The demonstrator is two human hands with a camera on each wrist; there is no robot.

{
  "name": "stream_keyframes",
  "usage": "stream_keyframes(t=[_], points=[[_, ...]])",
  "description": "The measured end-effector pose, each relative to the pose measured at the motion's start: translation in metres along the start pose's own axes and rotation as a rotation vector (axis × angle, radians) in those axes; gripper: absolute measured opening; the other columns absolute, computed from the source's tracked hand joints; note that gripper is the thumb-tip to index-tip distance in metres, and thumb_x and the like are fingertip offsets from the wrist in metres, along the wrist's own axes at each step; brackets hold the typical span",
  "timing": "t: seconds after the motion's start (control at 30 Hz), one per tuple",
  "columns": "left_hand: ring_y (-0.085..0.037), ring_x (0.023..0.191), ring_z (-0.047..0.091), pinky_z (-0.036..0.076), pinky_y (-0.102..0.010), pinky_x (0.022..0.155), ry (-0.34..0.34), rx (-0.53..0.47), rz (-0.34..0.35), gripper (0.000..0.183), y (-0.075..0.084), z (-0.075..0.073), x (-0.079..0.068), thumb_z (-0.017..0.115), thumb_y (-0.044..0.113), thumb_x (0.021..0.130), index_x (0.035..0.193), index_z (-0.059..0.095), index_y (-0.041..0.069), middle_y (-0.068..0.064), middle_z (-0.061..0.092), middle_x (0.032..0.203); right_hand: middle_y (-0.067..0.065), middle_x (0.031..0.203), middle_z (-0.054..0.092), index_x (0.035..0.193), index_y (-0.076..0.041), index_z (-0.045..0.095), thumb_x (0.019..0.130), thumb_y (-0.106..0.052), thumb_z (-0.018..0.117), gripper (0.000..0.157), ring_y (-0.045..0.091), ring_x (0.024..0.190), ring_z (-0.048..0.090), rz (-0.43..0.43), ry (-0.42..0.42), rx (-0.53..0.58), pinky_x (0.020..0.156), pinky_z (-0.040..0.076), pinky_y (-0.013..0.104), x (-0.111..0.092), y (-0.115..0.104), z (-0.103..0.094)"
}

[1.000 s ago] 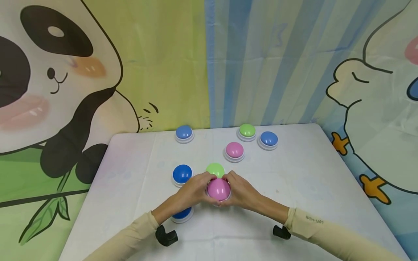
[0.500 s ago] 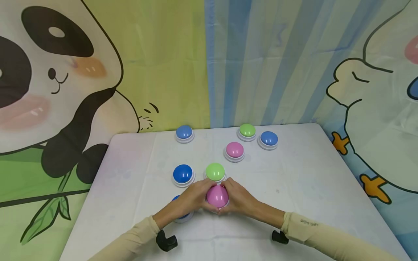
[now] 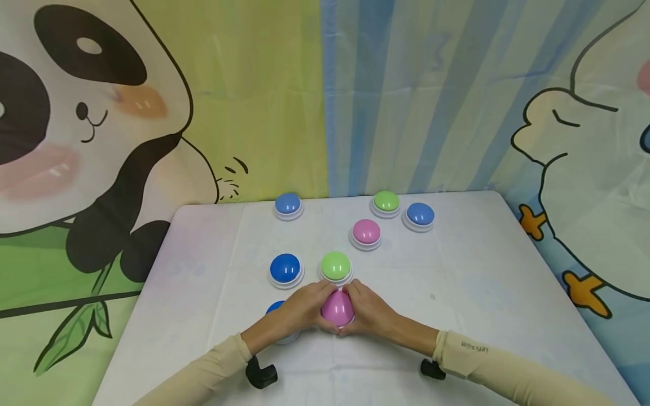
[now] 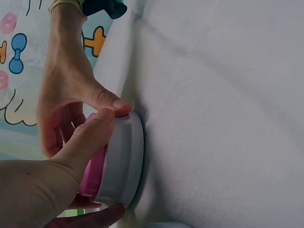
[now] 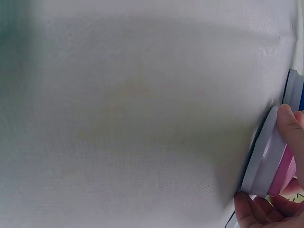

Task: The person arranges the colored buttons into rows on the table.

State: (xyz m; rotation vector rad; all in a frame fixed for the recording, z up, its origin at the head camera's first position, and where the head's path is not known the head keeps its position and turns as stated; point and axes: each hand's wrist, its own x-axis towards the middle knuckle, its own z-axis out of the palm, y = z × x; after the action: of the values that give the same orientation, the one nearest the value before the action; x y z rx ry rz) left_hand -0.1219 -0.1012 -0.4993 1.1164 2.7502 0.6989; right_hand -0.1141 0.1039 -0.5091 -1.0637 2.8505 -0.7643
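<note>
A pink dome push button (image 3: 337, 309) with a white round base sits between my two hands at the front middle of the table. My left hand (image 3: 303, 307) grips its left side and my right hand (image 3: 374, 311) its right side, with the thumbs meeting at the near edge. Seen from the left wrist, the white base (image 4: 124, 156) is right at the tablecloth, and the thumb (image 4: 90, 134) presses on its side. A green button (image 3: 336, 265) stands just behind the held one. Left of it is a dark blue button (image 3: 285, 268).
Another blue button (image 3: 276, 305) is partly hidden behind the left forearm. Along the back stand a blue button (image 3: 288, 203), a green one (image 3: 386, 201) and a second blue one (image 3: 420, 213), with a pink button (image 3: 367, 231) in front. A printed curtain (image 3: 254, 113) borders the white table (image 3: 457, 316).
Both hands have drawn the pink button a little towards the body. The green button behind it, partly covered before, now shows its whole dome and part of its base.
</note>
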Motion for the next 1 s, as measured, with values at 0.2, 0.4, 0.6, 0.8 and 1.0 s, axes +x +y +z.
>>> stream_keyframes(t=[0.2, 0.4, 0.6, 0.8, 1.0], points=[[-0.011, 0.1, 0.062, 0.055, -0.018, 0.083, -0.028, 0.001, -0.019, 0.076, 0.0031, -0.0001, -0.0009, 0.082, 0.051, 0.069, 0.126, 0.055, 0.009, -0.002, 0.061, 0.115, 0.003, 0.102, 0.054, 0.113, -0.004, 0.052, 0.055, -0.044, 0.092, 0.081, 0.011, 0.09, 0.054, 0.009, -0.014, -0.025, 0.08, 0.054, 0.026, -0.0027, -0.0018, -0.0016], [-0.01, 0.096, 0.06, 0.054, -0.016, 0.081, -0.026, 0.014, -0.018, 0.073, 0.0061, 0.0002, -0.0024, 0.081, 0.053, 0.07, 0.123, 0.056, 0.01, -0.001, 0.06, 0.111, 0.002, 0.099, 0.053, 0.111, -0.004, 0.053, 0.055, -0.048, 0.091, 0.08, 0.01, 0.086, 0.051, 0.016, -0.014, -0.054, 0.076, 0.053, 0.024, -0.0057, -0.0034, -0.0024], [-0.012, 0.096, 0.06, 0.055, -0.019, 0.081, -0.014, 0.049, 0.003, 0.073, 0.0077, 0.0011, -0.0023, 0.082, 0.051, 0.071, 0.123, 0.054, 0.008, -0.003, 0.06, 0.111, 0.002, 0.099, 0.053, 0.112, -0.004, 0.052, 0.057, -0.051, 0.089, 0.082, 0.01, 0.087, 0.05, 0.023, -0.042, -0.07, 0.075, 0.052, 0.023, -0.0054, -0.0036, -0.0031], [-0.013, 0.095, 0.058, 0.054, -0.018, 0.079, -0.032, 0.09, 0.001, 0.074, 0.0086, 0.0031, -0.0032, 0.08, 0.051, 0.073, 0.125, 0.051, 0.008, -0.004, 0.057, 0.11, 0.004, 0.1, 0.053, 0.115, -0.002, 0.05, 0.06, -0.05, 0.089, 0.082, 0.012, 0.089, 0.05, 0.003, -0.058, -0.074, 0.076, 0.052, 0.023, -0.0041, -0.0027, -0.0022], [-0.015, 0.099, 0.057, 0.055, -0.02, 0.082, -0.057, 0.074, -0.01, 0.079, 0.0077, 0.0029, -0.0037, 0.077, 0.053, 0.075, 0.131, 0.048, 0.005, -0.006, 0.056, 0.115, 0.004, 0.098, 0.052, 0.115, -0.001, 0.049, 0.057, -0.05, 0.09, 0.085, 0.013, 0.088, 0.049, -0.021, -0.06, -0.094, 0.076, 0.052, 0.024, -0.0045, -0.001, -0.0022]])
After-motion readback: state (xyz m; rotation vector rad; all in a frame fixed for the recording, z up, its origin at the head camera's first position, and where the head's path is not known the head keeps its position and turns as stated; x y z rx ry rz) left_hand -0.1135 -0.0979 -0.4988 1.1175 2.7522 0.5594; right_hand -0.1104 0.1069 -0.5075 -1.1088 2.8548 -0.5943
